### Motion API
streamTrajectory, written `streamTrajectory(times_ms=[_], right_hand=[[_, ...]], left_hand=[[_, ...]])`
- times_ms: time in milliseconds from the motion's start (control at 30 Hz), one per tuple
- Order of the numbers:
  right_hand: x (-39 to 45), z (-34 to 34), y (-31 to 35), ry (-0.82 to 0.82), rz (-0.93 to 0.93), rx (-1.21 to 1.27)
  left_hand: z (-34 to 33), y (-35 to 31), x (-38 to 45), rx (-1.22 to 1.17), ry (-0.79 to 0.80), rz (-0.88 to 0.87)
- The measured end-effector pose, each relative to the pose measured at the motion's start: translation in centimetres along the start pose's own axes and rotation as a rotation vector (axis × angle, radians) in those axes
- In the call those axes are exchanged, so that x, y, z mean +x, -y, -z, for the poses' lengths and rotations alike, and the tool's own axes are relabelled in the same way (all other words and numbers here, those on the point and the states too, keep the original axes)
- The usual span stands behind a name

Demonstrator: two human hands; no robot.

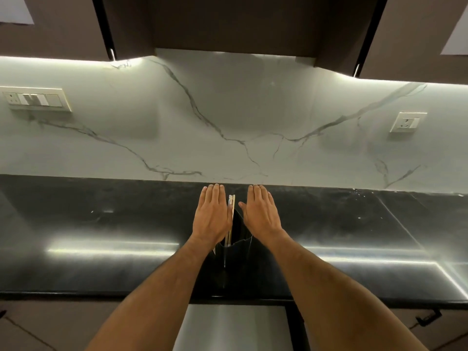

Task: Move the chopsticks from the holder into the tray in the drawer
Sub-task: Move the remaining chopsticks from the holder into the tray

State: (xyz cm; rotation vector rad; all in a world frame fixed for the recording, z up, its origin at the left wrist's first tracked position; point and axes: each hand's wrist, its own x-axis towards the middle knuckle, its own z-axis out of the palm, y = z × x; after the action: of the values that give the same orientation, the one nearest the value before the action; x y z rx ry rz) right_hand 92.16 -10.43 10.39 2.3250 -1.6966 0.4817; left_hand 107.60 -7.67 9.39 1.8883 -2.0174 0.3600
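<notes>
A tall black holder (238, 239) stands on the black countertop (101, 224), straight in front of me. Pale wooden chopsticks (231, 206) stick up out of its left side. My left hand (211, 216) is held flat, palm down, fingers together, just left of the chopsticks and partly covering them. My right hand (260, 214) is flat too, just right of the holder's top. Neither hand holds anything. The lower part of the holder is hidden between my forearms. No drawer tray shows.
A white marble backsplash (228, 117) rises behind the counter, with a switch panel (35, 98) at left and a socket (406, 122) at right. Dark wall cabinets (228, 21) hang overhead. Below the counter edge is a grey front (233, 328) and a black handle (428, 317) at right.
</notes>
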Motion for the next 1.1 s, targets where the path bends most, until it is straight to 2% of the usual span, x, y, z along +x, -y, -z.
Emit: streamTrajectory(times_ms=[167,300,500,667,767,933,1100], right_hand=[[2.2,-3.6,-0.4,0.052,-0.002,0.076],[3.8,-5.9,-0.1,0.099,-0.064,0.251],[7.0,-9.1,1.0,0.218,-0.303,0.561],[8.9,-10.8,1.8,0.277,-0.535,0.768],[9.4,-11.4,2.0,0.283,-0.58,0.786],[9.2,-11.1,2.3,0.194,-0.588,0.789],[8.6,-10.0,2.8,0.167,-0.577,0.775]], left_hand=[[-3.0,0.7,1.8,0.006,0.035,0.013],[-5.5,1.4,2.9,-0.004,0.059,0.017],[-9.2,1.9,4.0,-0.013,0.141,0.009],[-10.8,2.4,3.7,-0.043,0.144,-0.013],[-11.5,2.6,3.5,-0.079,0.135,-0.009],[-11.7,2.7,3.0,-0.136,0.13,-0.013],[-11.4,2.7,2.7,-0.286,0.031,0.007]])
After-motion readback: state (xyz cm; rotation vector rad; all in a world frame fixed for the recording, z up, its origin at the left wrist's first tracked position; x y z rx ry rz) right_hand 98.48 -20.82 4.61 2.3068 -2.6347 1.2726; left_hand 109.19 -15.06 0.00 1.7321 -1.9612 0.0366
